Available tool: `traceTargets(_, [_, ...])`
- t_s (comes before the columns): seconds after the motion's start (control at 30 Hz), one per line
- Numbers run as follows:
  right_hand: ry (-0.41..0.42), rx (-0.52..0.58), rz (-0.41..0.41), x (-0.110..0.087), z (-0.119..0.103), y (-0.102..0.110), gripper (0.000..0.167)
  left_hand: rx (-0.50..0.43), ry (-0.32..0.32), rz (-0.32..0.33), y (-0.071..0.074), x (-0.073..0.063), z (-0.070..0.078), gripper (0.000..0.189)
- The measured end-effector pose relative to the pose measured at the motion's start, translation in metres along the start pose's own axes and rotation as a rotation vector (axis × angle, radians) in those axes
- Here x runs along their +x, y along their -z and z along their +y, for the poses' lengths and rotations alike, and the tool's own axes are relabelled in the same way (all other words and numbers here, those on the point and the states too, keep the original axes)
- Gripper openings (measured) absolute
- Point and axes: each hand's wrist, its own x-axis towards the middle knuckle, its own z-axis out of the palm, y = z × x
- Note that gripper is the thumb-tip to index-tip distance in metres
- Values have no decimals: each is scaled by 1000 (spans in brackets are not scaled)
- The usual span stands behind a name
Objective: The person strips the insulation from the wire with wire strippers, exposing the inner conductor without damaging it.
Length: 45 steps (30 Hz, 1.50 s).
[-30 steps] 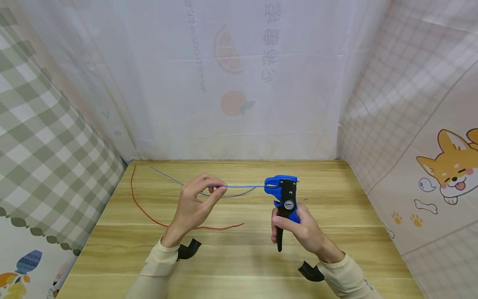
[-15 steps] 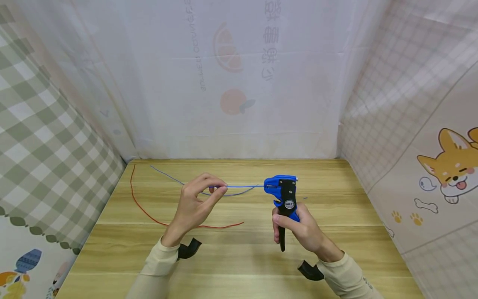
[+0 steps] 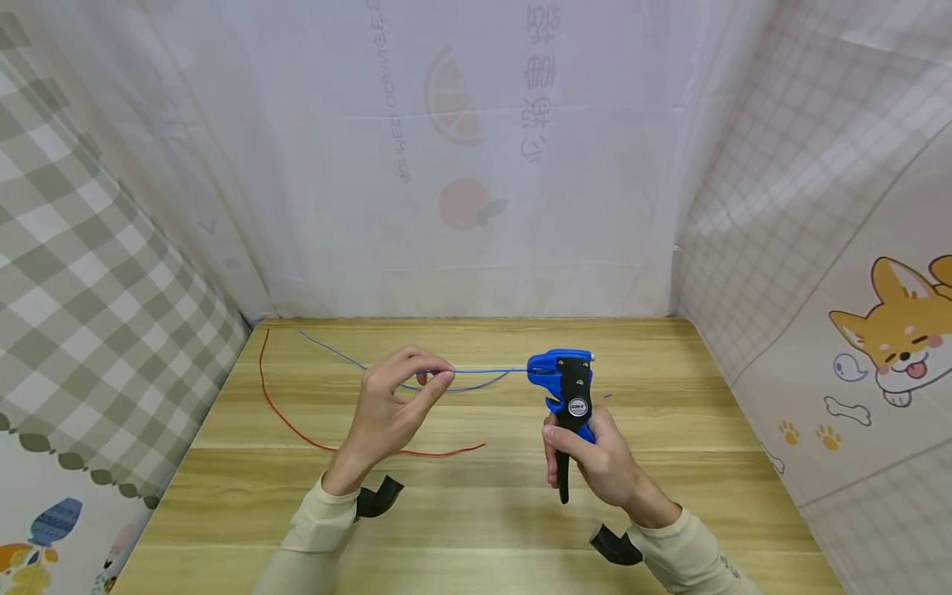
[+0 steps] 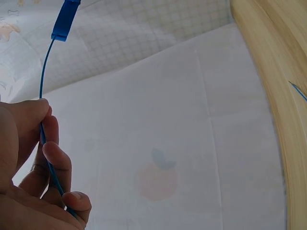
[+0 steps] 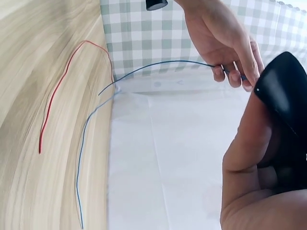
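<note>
My right hand [image 3: 606,467] grips the handles of a blue and black wire stripper [image 3: 574,382], held upright over the table with its jaws facing left. From those jaws a blue wire [image 3: 491,371] runs nearly straight to my left hand [image 3: 392,409], which pinches it between thumb and fingertips. Seen from the left wrist, the wire [image 4: 43,72] enters the blue head of the stripper [image 4: 64,21], and its other part passes along my curled fingers. The right wrist view shows the tail of this wire [image 5: 163,62] arching down past my left hand. Inside the jaws the wire's end is hidden.
A second blue wire [image 3: 335,349] lies on the wooden table [image 3: 476,529] behind my left hand. A curved red wire [image 3: 286,417] lies to the left. A tiny blue piece [image 3: 608,396] sits right of the stripper. Cloth walls close off the back and sides.
The stripper's black handle has swung slightly to the right, and the gap in its jaws looks narrower than a second ago. Both hands stay almost in place.
</note>
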Motion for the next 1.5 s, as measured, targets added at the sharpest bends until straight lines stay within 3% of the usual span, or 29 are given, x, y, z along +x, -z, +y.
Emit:
traceTargets(0.4, [-26,60,54,-2,0,-12,22,45,-13,30,0,2,2,12])
traceTargets(0.53, [-8,36,66,-4,1,-14,22,70,-16,33,0,3,2,10])
traceTargets(0.87, [-60,-121,127,-8,-3,-14,20,77,-40,33,-2,5,2,10])
traceTargets(1.5, [-48,-134,179,-10,0,-16,17,80,-20,33,-7,3,2,13])
